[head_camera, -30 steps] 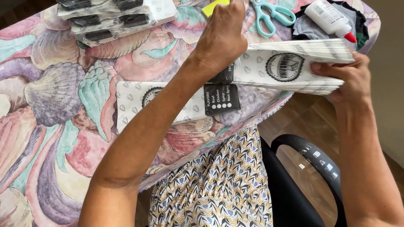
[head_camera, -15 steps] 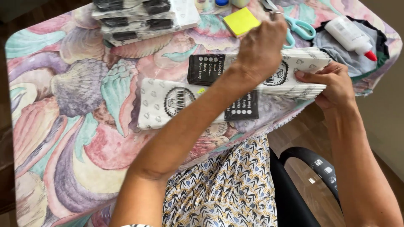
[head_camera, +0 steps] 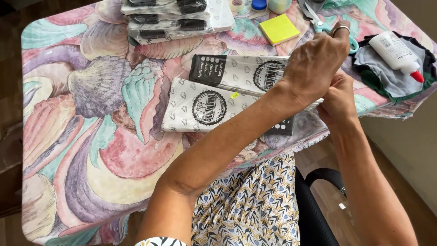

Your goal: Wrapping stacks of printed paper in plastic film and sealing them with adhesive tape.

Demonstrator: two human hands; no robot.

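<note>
Both hands meet at the right end of a printed white paper bag, near the right edge of the table. Going from left to right, the table [head_camera: 68, 150] carries a cloth of large shells in pink, teal and mauve, bare on its left half. Toward the middle lie two paper bags, flat and overlapping: the near paper bag [head_camera: 200, 109] with its round black emblem facing up, and the far paper bag [head_camera: 241, 73], whose left end shows a black label panel. Lying flat, they give the hands a firm surface to press against. At the far edge sits a stack of wrapped packs [head_camera: 168, 18], set back from the hands. Right of it lies a yellow pad of sticky notes [head_camera: 278, 28]. The left hand [head_camera: 316, 64], a ring on one finger, reaches across the body and closes down over the right end of the far bag, fingers curled narrow, seemingly pinching or folding it. The right hand [head_camera: 339, 100] sits just beneath, touching the same end, its fingertips hidden, so I cannot tell how tightly it grips. Beyond them are teal-handled scissors [head_camera: 318, 20], mostly covered, and a white glue bottle [head_camera: 396, 50] with a red tip resting on grey cloth [head_camera: 378, 73], all within reach.
</note>
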